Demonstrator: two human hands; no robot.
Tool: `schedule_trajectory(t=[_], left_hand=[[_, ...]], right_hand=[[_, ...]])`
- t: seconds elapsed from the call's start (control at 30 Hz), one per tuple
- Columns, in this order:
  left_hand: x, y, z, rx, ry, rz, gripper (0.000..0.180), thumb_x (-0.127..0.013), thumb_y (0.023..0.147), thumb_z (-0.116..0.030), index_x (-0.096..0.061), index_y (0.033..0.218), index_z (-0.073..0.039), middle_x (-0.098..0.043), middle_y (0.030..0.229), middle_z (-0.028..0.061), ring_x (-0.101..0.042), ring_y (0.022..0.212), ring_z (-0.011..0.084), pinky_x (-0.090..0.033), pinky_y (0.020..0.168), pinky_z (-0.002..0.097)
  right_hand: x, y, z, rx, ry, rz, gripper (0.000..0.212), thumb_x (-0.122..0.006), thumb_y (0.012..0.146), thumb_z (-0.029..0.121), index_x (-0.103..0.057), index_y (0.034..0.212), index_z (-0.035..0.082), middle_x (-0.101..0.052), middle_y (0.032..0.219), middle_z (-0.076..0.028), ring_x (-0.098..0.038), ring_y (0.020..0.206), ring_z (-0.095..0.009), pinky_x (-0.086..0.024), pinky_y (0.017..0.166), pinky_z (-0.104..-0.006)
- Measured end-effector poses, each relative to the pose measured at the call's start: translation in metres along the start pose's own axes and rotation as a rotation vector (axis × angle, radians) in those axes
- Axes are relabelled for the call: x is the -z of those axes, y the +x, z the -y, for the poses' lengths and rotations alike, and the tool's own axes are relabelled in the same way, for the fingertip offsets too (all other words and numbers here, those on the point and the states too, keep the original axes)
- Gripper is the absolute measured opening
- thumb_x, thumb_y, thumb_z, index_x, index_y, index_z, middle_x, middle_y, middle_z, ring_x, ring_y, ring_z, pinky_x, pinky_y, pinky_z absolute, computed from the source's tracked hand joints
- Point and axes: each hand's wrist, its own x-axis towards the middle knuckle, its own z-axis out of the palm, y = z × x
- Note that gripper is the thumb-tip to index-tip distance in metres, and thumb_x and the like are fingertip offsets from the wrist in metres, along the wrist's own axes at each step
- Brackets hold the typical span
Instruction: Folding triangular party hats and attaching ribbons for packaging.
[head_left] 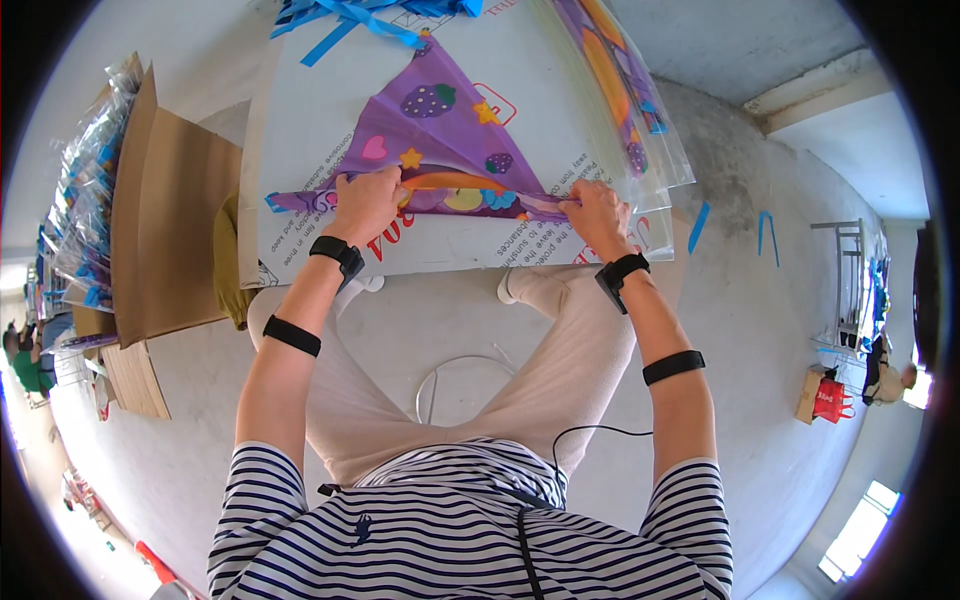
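Nearest to us was the striped shirt (430,540) of the person, with pale trousers (545,365) spread to either side of a thin hoop (425,390) on the floor (750,400). Beyond the knees we saw the near edge of a white table (300,120) with printing across its top.

Just past that edge, the left hand (370,205) was closed on the near edge of a purple sheet (440,130), toward its left end. The right hand (598,218) gripped the same edge at its right end, fingers pinched together. Each wrist wore a black band. Between the hands we saw a folded strip of the sheet, with orange and yellow showing; the rest lay spread on the table, narrowing to a point on the far side and patterned with berries, stars and a heart.

To the left of the table stood an open cardboard box (165,210), with clear packages (95,190) on its left. Along the table's far right side lay a clear plastic bag (610,90) with purple and orange pieces inside. Farthest on the table, to the left, we found a heap of blue strips (375,15) by the sheet's tip.
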Motion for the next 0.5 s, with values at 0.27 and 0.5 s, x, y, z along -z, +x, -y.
schedule_trajectory(t=[0.27, 0.5], left_hand=[[-0.001, 0.000, -0.001, -0.045, 0.050, -0.047, 0.017, -0.062, 0.100, -0.025, -0.062, 0.103, -0.009, -0.072, 0.095, 0.0092, -0.069, 0.094, 0.0330, -0.039, 0.087, 0.0588], [0.002, -0.001, -0.005, -0.016, 0.052, -0.037, 0.018, -0.063, 0.099, -0.026, -0.065, 0.105, -0.008, -0.073, 0.097, 0.0103, -0.069, 0.096, 0.0328, -0.038, 0.091, 0.0614]], right_hand=[[0.006, -0.008, 0.013, -0.048, -0.096, -0.064, 0.028, -0.078, 0.081, 0.022, -0.070, 0.104, 0.010, -0.067, 0.115, -0.010, -0.060, 0.118, -0.034, -0.046, 0.089, -0.0510], [-0.025, -0.033, 0.097, 0.798, -0.017, -0.249, 0.069, -0.075, 0.085, 0.031, -0.052, 0.144, 0.002, -0.044, 0.154, -0.015, -0.039, 0.145, -0.033, -0.032, 0.121, -0.0479]])
